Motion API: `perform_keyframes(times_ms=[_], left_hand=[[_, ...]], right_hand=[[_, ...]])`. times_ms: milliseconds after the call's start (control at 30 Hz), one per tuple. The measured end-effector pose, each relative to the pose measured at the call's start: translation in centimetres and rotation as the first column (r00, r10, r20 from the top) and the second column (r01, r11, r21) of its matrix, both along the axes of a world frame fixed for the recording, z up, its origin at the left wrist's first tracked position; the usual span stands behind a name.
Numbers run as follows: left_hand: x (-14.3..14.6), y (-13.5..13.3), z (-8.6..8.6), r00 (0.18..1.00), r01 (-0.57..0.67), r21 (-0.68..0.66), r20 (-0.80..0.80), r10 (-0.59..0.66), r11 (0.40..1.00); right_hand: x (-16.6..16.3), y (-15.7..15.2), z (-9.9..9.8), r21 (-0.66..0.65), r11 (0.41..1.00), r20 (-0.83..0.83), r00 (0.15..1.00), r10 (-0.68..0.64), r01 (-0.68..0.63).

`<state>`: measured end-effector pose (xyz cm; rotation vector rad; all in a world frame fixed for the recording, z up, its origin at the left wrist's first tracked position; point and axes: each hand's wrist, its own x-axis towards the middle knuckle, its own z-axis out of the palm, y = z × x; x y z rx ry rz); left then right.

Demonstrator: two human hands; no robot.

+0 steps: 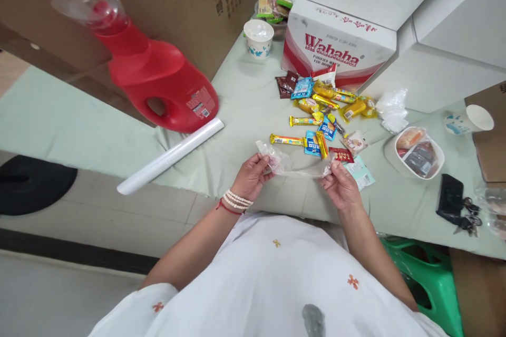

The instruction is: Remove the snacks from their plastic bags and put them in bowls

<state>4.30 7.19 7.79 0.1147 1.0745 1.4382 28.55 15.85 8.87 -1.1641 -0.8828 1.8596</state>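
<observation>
My left hand [252,174] and my right hand [341,185] are both closed, pinching opposite ends of a clear plastic film [302,172] that looks like a bag or disposable cover. The film hangs stretched between them at the table's near edge. Just beyond it lie several wrapped snacks: a yellow stick packet [288,140], a blue packet [312,143], a red packet [341,155] and a pale green packet [360,172] close to my right hand. Bunched clear plastic [393,109] rests right of the snack pile.
On the left stand a red detergent bottle [158,76] with plastic over its top and a white roll [172,156]. A Wahaha carton [336,44] and paper cup [259,39] are at the back. To the right are a white snack tub [415,152], black pouch with keys [450,199] and green stool [430,273].
</observation>
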Motion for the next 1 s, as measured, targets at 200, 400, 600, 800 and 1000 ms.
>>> perform_keyframes(times_ms=[200,400,600,800,1000], left_hand=[[-0.2,-0.2,0.3,0.997,-0.041,0.025,0.069,0.039,0.999],[2.7,0.2,1.8,0.996,0.086,0.119,-0.05,-0.08,0.989],[2.3,0.6,2.3,0.989,0.05,0.105,-0.142,-0.035,0.993],[2.1,0.4,2.0,0.989,0.06,0.089,-0.139,-0.047,0.994],[3.0,0.9,2.0,0.993,0.095,0.145,-0.084,-0.083,0.985]], right_hand=[[3.9,-0.3,0.2,0.236,0.921,0.694,0.717,0.063,-0.309],[0.0,-0.8,3.3,0.64,0.487,0.735,0.658,-0.164,-0.595],[-3.1,0.7,1.5,0.625,0.586,0.625,0.78,0.019,-0.516],[-3.3,0.1,1.4,0.638,0.535,0.643,0.765,0.024,-0.553],[-4.1,0.4,1.6,0.602,0.648,0.543,0.834,0.097,-0.467]])
